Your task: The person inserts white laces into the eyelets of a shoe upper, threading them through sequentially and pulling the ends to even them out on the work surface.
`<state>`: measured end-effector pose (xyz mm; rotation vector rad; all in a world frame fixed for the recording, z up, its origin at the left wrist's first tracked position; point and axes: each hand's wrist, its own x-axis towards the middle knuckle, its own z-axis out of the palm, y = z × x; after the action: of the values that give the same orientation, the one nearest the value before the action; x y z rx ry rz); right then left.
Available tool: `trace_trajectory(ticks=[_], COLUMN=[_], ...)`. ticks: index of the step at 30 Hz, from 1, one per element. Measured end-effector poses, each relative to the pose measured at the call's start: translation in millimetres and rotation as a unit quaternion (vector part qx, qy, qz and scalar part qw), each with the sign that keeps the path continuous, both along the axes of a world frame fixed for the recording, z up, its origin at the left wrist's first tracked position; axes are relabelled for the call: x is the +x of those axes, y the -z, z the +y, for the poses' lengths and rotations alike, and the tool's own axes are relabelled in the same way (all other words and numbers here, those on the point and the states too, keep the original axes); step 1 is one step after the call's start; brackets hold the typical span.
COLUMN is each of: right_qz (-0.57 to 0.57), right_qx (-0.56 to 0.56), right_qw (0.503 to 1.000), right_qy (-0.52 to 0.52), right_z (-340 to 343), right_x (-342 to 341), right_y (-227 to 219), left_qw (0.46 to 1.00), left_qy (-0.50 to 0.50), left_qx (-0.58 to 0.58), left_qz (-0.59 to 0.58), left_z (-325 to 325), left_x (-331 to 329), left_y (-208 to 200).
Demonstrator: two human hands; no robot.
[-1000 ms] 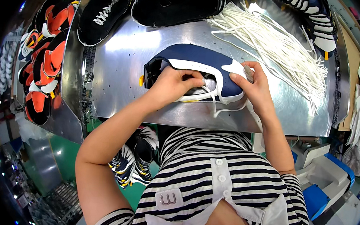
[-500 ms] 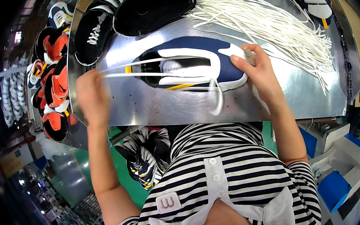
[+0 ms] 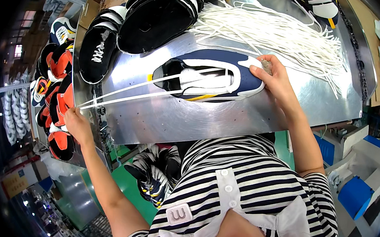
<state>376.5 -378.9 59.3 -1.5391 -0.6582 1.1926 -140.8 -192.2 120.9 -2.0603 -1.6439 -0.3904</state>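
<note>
Navy shoe (image 3: 246, 81) lies on the metal table (image 3: 176, 122) in front of the person, near the middle of its bare part, its toe to the right and its heel to the left, opening upward. That pose seems to leave the opening within easy reach of both hands. A white lace (image 3: 137, 98) crosses the toe end of the opening, and its two strands run out past the heel to the left. The left hand (image 3: 78, 126) has both strands pinched between its fingertips, well apart from the shoe, beyond the table's left edge; the lines are straight and look taut, and taking them together probably lets them be pulled evenly. The right hand (image 3: 275, 82) grasps the toe, thumb on top, most likely as an anchor so the shoe does not slide toward the pull. A greyish scrap (image 3: 266, 67) shows at its fingers, too small to identify. Loose white laces (image 3: 270, 30) lie spread beyond the toe, near the right hand, perhaps for easy picking. Stacked black-lined shoes (image 3: 157, 25) stand toward the far left, nested tightly, which presumably saves room, while orange-lined shoes (image 3: 64, 62) crowd the left side, apart from the navy one
</note>
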Motion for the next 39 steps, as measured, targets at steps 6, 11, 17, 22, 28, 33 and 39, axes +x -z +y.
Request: trace_trajectory(ticks=[6, 11, 17, 22, 28, 33, 39], right_qz=[-0.355, -0.517, -0.103, -0.007, 0.142, -0.133, 0.101], right_qx=[-0.037, 0.088, 0.068, 0.043, 0.023, 0.083, 0.074], right_qw=[0.93, 0.851, 0.989, 0.998, 0.989, 0.987, 0.991], right_qy=[-0.086, 0.031, -0.079, -0.042, -0.04, -0.031, -0.043], right_z=[16.0, 17.2, 28.6, 29.0, 26.7, 23.1, 25.7], right_x=[-8.5, -21.4, -61.0, -40.0, -42.2, -50.2, -34.6], right_y=[0.0, -9.5, -17.0, -18.9, -22.1, -9.5, -8.5], left_qw=[0.876, 0.776, 0.738, 0.75, 0.748, 0.752, 0.746], left_qy=[0.364, 0.331, 0.294, 0.297, 0.27, 0.295, 0.282], left_qx=[-0.163, -0.355, -0.368, -0.361, -0.356, -0.343, -0.358], left_qz=[-0.271, -0.403, -0.482, -0.468, -0.491, -0.48, -0.486], left_z=[-70.3, -57.7, -65.7, -68.0, -70.5, -71.0, -72.6], left_x=[208.5, 269.8, 269.8, 275.9, 274.7, 280.9, 280.0], left_y=[-20.3, 24.0, 43.2, 41.7, 44.0, 42.2, 42.0])
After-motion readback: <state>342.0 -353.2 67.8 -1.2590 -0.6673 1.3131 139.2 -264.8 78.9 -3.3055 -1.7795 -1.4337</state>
